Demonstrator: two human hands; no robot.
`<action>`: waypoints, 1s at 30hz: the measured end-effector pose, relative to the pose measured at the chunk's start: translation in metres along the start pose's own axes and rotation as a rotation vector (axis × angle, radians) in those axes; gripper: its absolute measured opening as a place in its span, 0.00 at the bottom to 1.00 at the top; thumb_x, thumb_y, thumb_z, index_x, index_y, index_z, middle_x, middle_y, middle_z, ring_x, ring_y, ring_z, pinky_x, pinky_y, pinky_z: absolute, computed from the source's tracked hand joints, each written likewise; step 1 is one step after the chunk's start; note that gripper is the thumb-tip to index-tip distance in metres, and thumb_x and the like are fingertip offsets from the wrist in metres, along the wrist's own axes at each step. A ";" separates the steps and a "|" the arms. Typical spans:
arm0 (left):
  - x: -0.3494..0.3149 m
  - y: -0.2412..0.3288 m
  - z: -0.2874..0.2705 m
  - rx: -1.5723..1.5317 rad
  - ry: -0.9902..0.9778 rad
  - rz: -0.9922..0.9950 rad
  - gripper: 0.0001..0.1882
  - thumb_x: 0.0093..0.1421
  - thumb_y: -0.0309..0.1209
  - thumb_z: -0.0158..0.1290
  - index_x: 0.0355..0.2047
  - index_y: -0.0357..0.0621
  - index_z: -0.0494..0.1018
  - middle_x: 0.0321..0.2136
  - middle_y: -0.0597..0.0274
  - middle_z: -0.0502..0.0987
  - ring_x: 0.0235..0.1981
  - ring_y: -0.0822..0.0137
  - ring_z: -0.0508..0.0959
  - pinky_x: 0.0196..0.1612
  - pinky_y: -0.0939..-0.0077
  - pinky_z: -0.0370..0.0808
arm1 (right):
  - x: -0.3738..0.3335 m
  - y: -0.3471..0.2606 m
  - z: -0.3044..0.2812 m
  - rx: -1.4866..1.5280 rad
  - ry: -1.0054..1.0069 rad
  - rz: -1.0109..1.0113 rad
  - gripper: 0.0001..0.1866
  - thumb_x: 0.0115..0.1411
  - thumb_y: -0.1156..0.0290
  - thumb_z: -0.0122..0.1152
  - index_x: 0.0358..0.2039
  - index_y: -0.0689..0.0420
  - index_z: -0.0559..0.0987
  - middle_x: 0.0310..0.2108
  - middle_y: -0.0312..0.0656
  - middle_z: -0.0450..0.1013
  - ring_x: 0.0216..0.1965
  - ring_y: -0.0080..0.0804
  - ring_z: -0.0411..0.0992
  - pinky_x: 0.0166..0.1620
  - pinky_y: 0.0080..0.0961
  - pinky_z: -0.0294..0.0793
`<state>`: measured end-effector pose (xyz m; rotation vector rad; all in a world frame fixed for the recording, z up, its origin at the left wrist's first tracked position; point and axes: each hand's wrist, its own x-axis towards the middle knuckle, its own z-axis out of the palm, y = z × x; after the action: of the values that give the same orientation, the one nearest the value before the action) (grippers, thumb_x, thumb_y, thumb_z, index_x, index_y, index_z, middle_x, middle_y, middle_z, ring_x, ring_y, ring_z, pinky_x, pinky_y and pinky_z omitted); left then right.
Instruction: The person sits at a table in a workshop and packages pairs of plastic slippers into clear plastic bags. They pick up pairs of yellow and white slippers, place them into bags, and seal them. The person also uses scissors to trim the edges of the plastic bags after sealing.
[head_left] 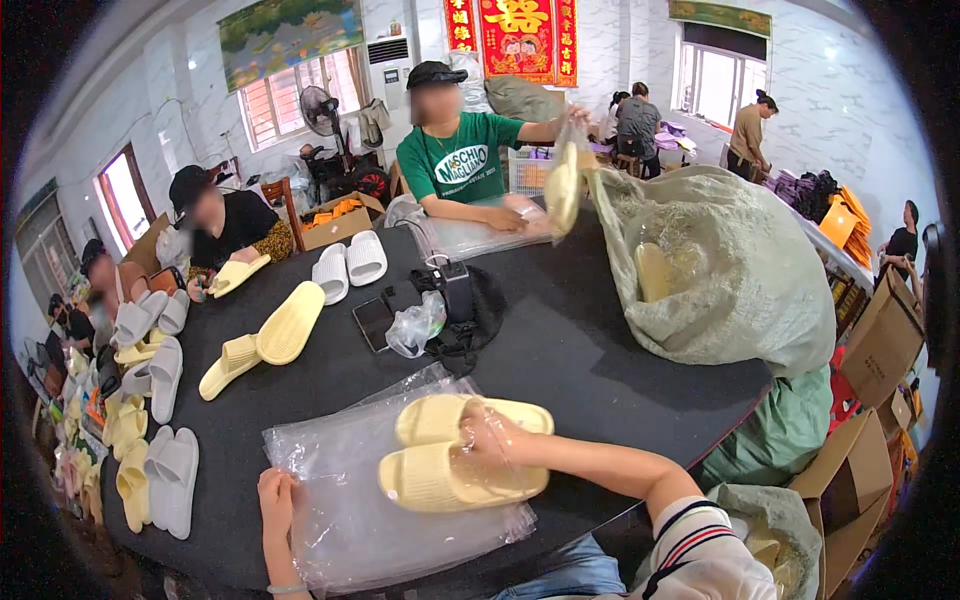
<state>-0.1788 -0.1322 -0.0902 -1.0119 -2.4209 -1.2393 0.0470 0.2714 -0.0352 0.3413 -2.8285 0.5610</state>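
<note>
The right hand (490, 437) grasps 2 pale yellow slippers (425, 482), side by side over a stack of clear plastic bags (335, 530) on the black table (590, 350). The left hand (276, 503) pinches the stack's left edge, beside 1 corner.

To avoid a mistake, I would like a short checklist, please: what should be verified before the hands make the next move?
1. Right hand has a grip on the two yellow slippers: ok.
2. Both slippers side by side, toes pointing the same way: ok, toward the left.
3. Left hand at the edge of the clear plastic bags: ok.
4. One bag separated, with its mouth open: cannot tell; the clear layers blend together.
5. Black phone apart from the bags: ok, it lies beyond them on the table.
</note>
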 end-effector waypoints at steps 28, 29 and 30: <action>-0.001 -0.005 0.006 -0.042 0.067 -0.085 0.09 0.53 0.26 0.59 0.27 0.36 0.70 0.30 0.57 0.73 0.34 0.63 0.73 0.40 0.71 0.69 | -0.045 0.032 -0.111 0.493 0.388 0.103 0.19 0.57 0.69 0.59 0.50 0.59 0.76 0.55 0.48 0.69 0.61 0.43 0.60 0.63 0.36 0.55; -0.002 -0.005 0.004 -0.048 0.055 -0.109 0.09 0.53 0.25 0.60 0.27 0.36 0.70 0.30 0.57 0.73 0.34 0.63 0.73 0.40 0.71 0.69 | -0.026 0.018 -0.116 0.346 0.286 -0.070 0.20 0.55 0.67 0.60 0.48 0.58 0.77 0.55 0.50 0.68 0.61 0.48 0.59 0.64 0.38 0.54; -0.004 -0.005 0.001 -0.048 0.049 -0.133 0.08 0.53 0.25 0.60 0.27 0.36 0.70 0.30 0.57 0.73 0.34 0.63 0.73 0.40 0.71 0.70 | -0.008 -0.004 -0.111 0.272 0.291 -0.133 0.17 0.54 0.66 0.61 0.43 0.59 0.79 0.52 0.49 0.70 0.57 0.48 0.61 0.61 0.39 0.57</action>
<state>-0.1790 -0.1355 -0.0960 -0.8342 -2.4667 -1.3554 0.0764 0.3135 0.0640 0.4526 -2.4343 0.8891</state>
